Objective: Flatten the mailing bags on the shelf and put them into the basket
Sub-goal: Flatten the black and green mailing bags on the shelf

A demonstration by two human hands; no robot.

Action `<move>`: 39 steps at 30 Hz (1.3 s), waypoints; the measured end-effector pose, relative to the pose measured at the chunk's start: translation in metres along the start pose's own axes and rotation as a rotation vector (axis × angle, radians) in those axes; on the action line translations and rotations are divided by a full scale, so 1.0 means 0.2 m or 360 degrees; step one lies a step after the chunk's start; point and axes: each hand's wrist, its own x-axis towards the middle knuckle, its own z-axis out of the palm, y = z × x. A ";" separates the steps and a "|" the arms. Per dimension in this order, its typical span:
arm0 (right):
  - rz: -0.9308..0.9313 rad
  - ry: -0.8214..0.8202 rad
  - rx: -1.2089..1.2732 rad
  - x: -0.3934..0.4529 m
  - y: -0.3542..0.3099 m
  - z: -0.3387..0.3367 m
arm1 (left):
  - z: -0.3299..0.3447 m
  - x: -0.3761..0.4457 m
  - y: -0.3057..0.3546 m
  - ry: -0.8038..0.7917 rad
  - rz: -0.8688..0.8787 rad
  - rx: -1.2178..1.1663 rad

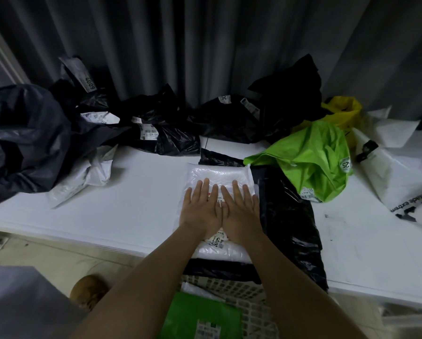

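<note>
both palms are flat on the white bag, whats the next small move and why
Probably slide both palms outward and away to press the remaining puff out. The left hand and right hand lie flat, side by side, on the white mailing bag, whose far end looks puffy. It lies on a black bag at the shelf edge, above the basket.

Dark curtain (180, 45) behind; brown shoe (89, 291), perhaps, on floor.
</note>
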 end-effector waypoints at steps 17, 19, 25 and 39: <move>0.0174 0.0380 0.0507 -0.06 -0.02 -0.12 | -0.09 -0.10 0.01 0.0220 -0.0345 -0.0160; 0.0312 0.0396 0.0543 -0.08 -0.01 -0.16 | -0.13 -0.12 -0.03 0.0249 -0.0528 -0.0371; 0.0430 0.0582 0.1137 -0.12 0.02 -0.25 | -0.27 -0.15 -0.10 0.0254 -0.0494 -0.1031; 0.0031 0.0468 0.0080 -0.05 -0.01 -0.24 | -0.28 -0.03 0.02 0.0037 -0.0057 -0.0213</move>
